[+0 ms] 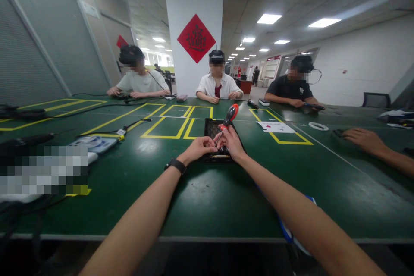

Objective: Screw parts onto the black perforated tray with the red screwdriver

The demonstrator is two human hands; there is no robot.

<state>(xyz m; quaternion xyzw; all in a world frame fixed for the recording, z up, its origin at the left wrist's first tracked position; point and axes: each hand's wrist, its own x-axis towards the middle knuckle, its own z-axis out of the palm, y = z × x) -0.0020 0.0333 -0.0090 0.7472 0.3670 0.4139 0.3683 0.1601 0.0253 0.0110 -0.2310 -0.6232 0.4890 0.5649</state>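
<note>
A screwdriver (230, 114) with a red and black handle leans in my right hand (233, 141), its handle up and its shaft pointing down to the left. My left hand (199, 147) wears a dark wristband and is closed, fingertips pinched near the screwdriver's lower end. What those fingertips hold, if anything, is too small to make out. Both hands are over a black tray-like case (211, 127) on the green table (145, 198). My hands cover much of the case, and small parts inside cannot be told apart.
A co-worker's hand (365, 140) rests on a dark object at the right. A white tape roll (318, 126) and a printed sheet (275, 127) lie right of the case. Leftward are a dark drill-like tool (29, 140) and cables. Several people sit across the table.
</note>
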